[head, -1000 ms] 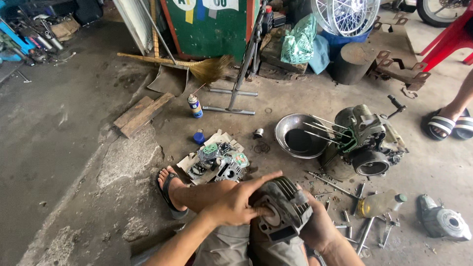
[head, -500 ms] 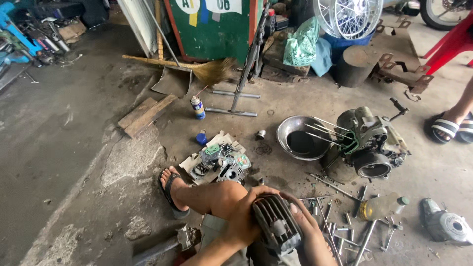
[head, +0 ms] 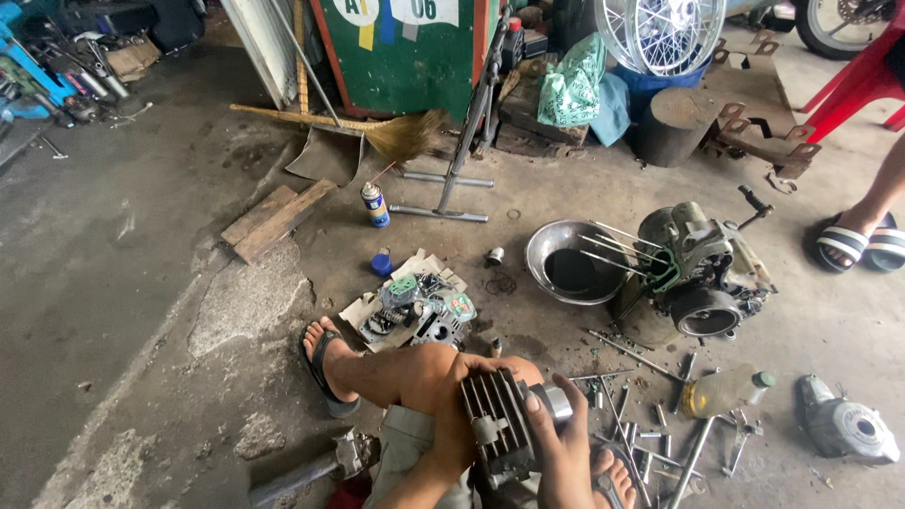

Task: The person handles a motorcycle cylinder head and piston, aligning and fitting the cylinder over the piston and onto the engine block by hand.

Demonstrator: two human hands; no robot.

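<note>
Low at six o'clock, the left hand (head: pixel 451 429) and right hand (head: pixel 566 457) both clasp the ribbed metal engine cylinder (head: pixel 500 426) over the knee; it looks heavy, hard and oily, best held by its sides.

The finned engine cylinder (head: pixel 504 424), dark grey metal with parallel cooling fins and a round steel sleeve protruding at its right, was held tilted just above the person's bent knee (head: pixel 429 368).
</note>
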